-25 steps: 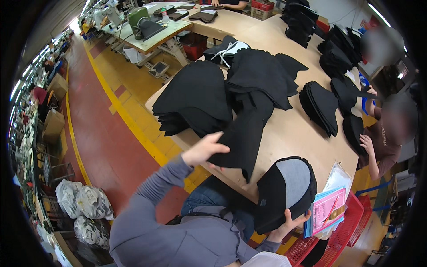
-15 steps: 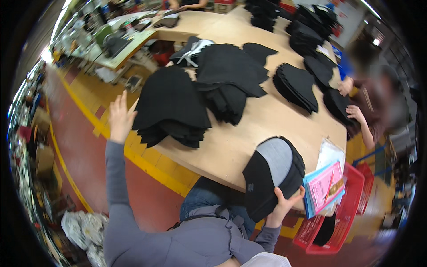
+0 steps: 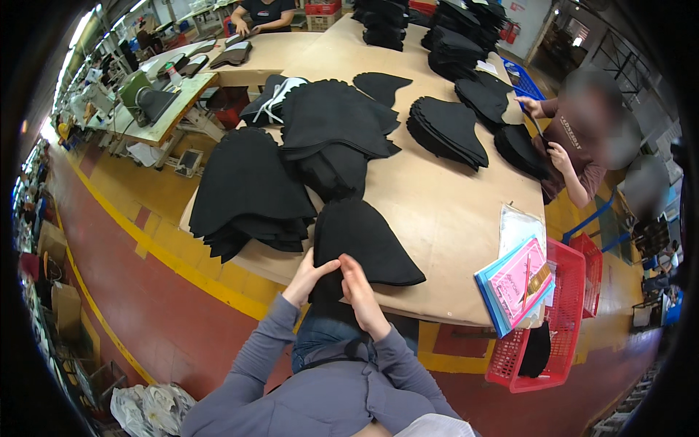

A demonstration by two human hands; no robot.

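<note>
In front of me, a small stack of black curved fabric pieces (image 3: pixel 364 237) overhangs the table's near edge. My left hand (image 3: pixel 309 278) is closed round its near left side, the thumb towards me and the fingers partly hidden. Beside it, my right hand (image 3: pixel 360 295) touches the near edge of the stack with its fingers stretched out. The two hands nearly meet at the thumb and fingertips. A taller stack of black fabric pieces (image 3: pixel 247 189) lies just left of my hands. Behind it is another black stack (image 3: pixel 335 120), with a white tie (image 3: pixel 278 98) next to it.
Pink and blue booklets (image 3: pixel 517 284) lie at the table's right corner, above a red plastic basket (image 3: pixel 561 342). Across the right side, a co-worker (image 3: pixel 582 146) handles pieces beside more black stacks (image 3: pixel 448 131). A sewing machine (image 3: pixel 142 95) stands on the far left bench.
My left hand has come down from the left to the fabric. The grey-faced black stack in my right hand has moved left and now shows a black face. My view has shifted.
</note>
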